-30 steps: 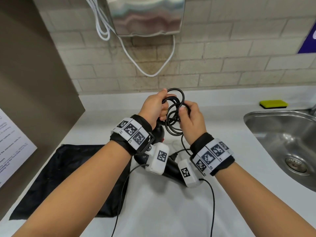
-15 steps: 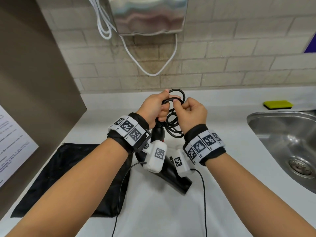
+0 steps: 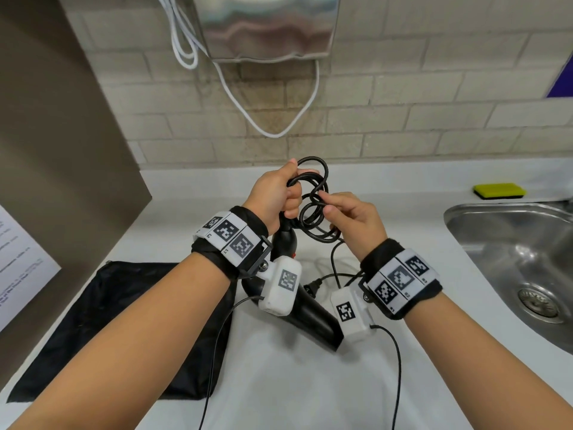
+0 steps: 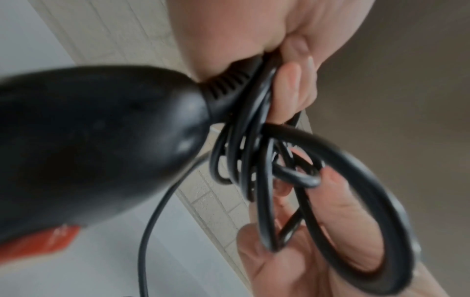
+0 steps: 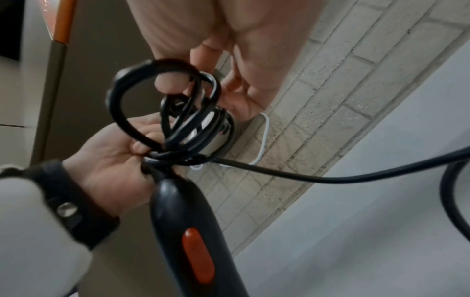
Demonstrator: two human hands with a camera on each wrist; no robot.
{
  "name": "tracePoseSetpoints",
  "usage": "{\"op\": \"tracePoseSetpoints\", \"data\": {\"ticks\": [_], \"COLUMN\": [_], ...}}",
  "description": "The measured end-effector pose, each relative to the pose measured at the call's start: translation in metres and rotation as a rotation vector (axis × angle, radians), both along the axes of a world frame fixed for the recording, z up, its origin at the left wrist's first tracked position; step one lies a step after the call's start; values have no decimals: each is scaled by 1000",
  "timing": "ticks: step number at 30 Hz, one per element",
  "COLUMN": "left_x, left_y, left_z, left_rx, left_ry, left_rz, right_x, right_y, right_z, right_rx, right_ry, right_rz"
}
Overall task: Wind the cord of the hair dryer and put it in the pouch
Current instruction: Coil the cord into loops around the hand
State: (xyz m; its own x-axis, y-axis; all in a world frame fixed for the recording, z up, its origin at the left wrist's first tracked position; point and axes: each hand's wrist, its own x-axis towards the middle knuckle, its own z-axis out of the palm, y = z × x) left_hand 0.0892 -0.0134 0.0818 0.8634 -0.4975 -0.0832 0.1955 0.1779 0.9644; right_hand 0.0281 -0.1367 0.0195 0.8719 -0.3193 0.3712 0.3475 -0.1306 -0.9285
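Observation:
The black hair dryer (image 3: 313, 318) stands tilted on the white counter (image 3: 310, 383), handle end up. My left hand (image 3: 288, 193) grips the several wound loops of black cord (image 3: 313, 209) together with the cord's stem at the handle's top. My right hand (image 3: 328, 206) pinches one loop just right of the coil. In the right wrist view the handle (image 5: 183, 217) shows its orange switch (image 5: 198, 255) below the coil (image 5: 188, 112). The loose cord runs down to the plug (image 3: 311, 288) on the counter. The black pouch (image 3: 108, 321) lies flat at the left.
A steel sink (image 3: 511, 259) is set into the counter at the right, with a yellow sponge (image 3: 499, 190) behind it. A steel hand dryer (image 3: 266, 26) with a white cable (image 3: 279, 131) hangs on the brick wall. A brown partition (image 3: 62, 150) bounds the left.
My right hand has come away from the top of the coil and moved down and right with a loop of cord. The left hand keeps its hold on the coil.

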Motion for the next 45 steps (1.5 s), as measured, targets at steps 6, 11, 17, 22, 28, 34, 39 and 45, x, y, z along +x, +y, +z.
{"op": "tracePoseSetpoints", "data": {"ticks": [6, 11, 17, 22, 28, 34, 39, 45], "left_x": [-5, -4, -3, -2, -8, -7, -7, -8], "left_y": [-4, -3, 6, 10, 3, 7, 12, 25], "left_z": [1, 3, 1, 1, 0, 2, 2, 1], "left_rx": [64, 97, 82, 23, -36, -12, 12, -9], "left_ry": [-62, -72, -58, -27, 16, 17, 14, 10], "left_rz": [-130, -174, -208, -119, -107, -96, -130, -151], "right_x": [11, 20, 29, 27, 35, 18, 11, 1], "right_y": [5, 10, 7, -5, -2, -1, -29, -86], "right_z": [1, 3, 22, 3, -22, -21, -37, -68], "right_rx": [24, 106, -36, -136, 402, 221, -144, -290], "right_ry": [49, 18, 217, 280, 207, 434, 456, 827], "right_rz": [-131, -196, 215, 298, 425, 329, 56, -354]}}
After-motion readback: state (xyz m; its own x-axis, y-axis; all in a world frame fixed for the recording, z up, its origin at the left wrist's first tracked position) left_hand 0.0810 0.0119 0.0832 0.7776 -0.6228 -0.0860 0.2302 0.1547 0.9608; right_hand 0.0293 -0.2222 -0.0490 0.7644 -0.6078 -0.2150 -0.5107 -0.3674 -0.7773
